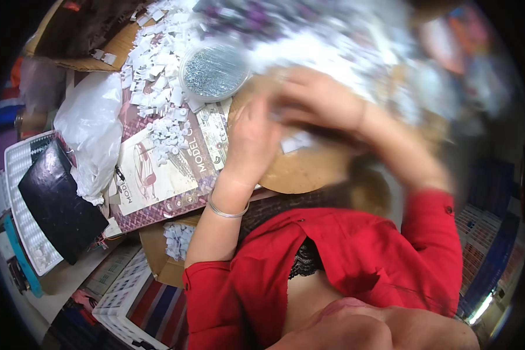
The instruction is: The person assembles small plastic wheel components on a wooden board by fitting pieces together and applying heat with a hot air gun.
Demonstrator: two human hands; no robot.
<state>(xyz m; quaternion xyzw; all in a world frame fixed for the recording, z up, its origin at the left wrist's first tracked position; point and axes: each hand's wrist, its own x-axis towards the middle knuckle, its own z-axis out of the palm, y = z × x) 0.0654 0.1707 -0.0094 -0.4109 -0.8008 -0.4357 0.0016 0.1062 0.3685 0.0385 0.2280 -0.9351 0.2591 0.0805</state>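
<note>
My left hand (254, 140), a silver bangle on its wrist, is over the round brown board (300, 175), its fingers drawn together. My right hand (318, 99) meets it from the right with bent fingers, smeared by motion. Whatever is between the fingertips is too blurred to make out. Some white pieces (296, 142) lie on the board just below my right hand. Beyond my left hand stands a round clear tub (213, 73) full of thin metal pins. A heap of white plastic parts (151, 73) spreads left of it, with small round white parts (168, 140) nearer me.
A crumpled clear plastic bag (90, 122) lies at the left table edge, beside a white basket (38, 256) with a black sheet (61, 195) over it. An open carton (122, 49) is at the far left. Another carton (157, 256) sits below the table edge.
</note>
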